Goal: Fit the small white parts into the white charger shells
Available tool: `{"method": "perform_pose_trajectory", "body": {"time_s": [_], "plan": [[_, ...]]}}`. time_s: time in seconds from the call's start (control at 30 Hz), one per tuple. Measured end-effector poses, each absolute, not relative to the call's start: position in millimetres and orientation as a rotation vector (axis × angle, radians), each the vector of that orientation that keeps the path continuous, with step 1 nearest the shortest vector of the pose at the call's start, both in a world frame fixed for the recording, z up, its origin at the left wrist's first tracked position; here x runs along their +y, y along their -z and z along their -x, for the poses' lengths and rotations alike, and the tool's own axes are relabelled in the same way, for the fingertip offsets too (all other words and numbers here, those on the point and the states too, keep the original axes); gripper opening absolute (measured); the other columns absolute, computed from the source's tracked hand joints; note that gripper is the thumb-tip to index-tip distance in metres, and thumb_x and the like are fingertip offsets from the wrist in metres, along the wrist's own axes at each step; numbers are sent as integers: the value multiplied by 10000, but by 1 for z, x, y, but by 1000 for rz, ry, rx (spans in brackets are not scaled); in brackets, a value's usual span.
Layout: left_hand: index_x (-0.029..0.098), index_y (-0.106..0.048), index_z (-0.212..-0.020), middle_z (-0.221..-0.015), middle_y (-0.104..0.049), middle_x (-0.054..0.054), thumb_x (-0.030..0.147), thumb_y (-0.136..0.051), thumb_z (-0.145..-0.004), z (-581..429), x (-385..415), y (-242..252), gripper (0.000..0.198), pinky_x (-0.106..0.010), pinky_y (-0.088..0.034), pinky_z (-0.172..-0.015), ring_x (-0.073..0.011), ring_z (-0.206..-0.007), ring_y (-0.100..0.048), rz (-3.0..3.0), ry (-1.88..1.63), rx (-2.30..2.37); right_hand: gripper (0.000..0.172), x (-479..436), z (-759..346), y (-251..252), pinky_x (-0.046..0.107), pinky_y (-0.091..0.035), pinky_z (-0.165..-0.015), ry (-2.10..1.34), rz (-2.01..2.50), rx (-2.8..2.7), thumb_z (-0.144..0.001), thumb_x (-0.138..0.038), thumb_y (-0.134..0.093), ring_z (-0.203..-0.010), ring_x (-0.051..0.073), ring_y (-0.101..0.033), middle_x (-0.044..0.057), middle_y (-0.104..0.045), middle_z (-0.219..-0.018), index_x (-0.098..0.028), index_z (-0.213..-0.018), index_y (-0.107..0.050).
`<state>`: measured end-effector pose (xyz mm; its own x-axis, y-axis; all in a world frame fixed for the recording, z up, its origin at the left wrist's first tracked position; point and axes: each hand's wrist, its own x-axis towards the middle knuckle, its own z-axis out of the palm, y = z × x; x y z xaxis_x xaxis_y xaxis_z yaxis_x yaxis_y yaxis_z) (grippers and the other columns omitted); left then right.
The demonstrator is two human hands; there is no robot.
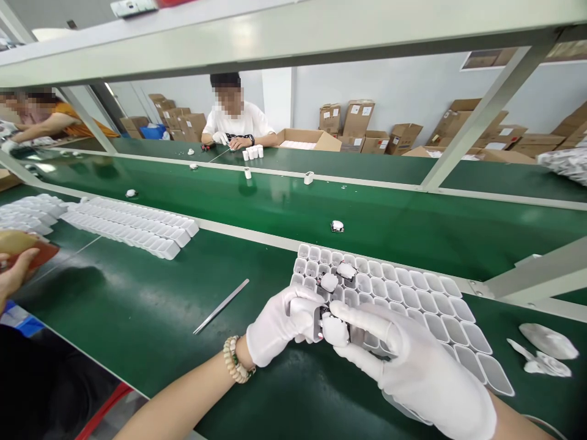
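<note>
My left hand (277, 324), in a white glove, grips a small white plastic casing (303, 316) tilted so its opening faces right. Between the thumb and fingers of my gloved right hand (413, 360) is a small circuit board with a white lump (335, 330), held at the casing's mouth. I cannot tell whether the board's edge is inside. Behind and under my hands stand rows of open white casings (456, 330). Two similar boards rest on top of them, a nearer one (329, 282) and a farther one (347, 271). Metal tweezers (222, 305) lie on the green table to the left.
Beyond a pale rail runs a green belt (275, 214) carrying a board (337, 226) and a few casings. More casing rows (128, 223) stand at left. A slanted post (545, 269) and crumpled white pieces (548, 348) are at right. Co-workers sit across and at left.
</note>
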<state>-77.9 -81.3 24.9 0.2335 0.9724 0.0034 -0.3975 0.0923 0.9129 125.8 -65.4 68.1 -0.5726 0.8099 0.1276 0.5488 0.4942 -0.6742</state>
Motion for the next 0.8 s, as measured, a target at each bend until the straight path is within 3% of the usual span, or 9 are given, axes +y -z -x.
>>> {"method": "perform_pose_trajectory", "body": {"time_s": [0.13, 0.37, 0.5, 0.63, 0.8], "plan": [[136, -618, -980, -596, -612, 17, 596, -786, -719, 76, -83, -26, 555, -189, -383, -468, -95, -517, -551, -938, -1180, 777, 256, -70, -125, -72, 274, -594, -616, -845, 1210, -2335, -926, -462, -547, -729, 177, -702, -17, -742, -880, -367, -1113, -693], [128, -612, -957, -593, -614, 13, 618, -802, -678, 76, -84, -27, 594, -203, -391, -467, -98, -499, -539, -934, -1113, 833, 198, -64, -120, -79, 263, -573, -616, -968, 1224, -2420, -931, -370, -521, -837, 190, -693, -4, -736, -984, -321, -987, -705], [122, -619, -979, -590, -604, 9, 650, -772, -692, 76, -84, -28, 620, -209, -391, -476, -108, -521, -542, -939, -1123, 881, 226, -62, -117, -75, 289, -587, -679, -1005, 1316, -2382, -904, -369, -558, -795, 185, -687, -20, -723, -896, -342, -1080, -698], [128, -619, -981, -621, -616, 4, 652, -767, -697, 75, -85, -28, 613, -212, -379, -477, -96, -510, -517, -929, -1163, 876, 304, -65, -116, -63, 336, -593, -787, -958, 1388, -2239, -870, -348, -595, -893, 211, -707, -16, -746, -981, -353, -1162, -679], [125, -627, -957, -642, -613, 0, 624, -772, -713, 71, -86, -29, 574, -213, -380, -480, -97, -524, -519, -923, -1150, 877, 164, -66, -111, -65, 306, -572, -682, -922, 1355, -2374, -919, -323, -540, -769, 189, -685, -13, -722, -853, -305, -967, -696]]}}
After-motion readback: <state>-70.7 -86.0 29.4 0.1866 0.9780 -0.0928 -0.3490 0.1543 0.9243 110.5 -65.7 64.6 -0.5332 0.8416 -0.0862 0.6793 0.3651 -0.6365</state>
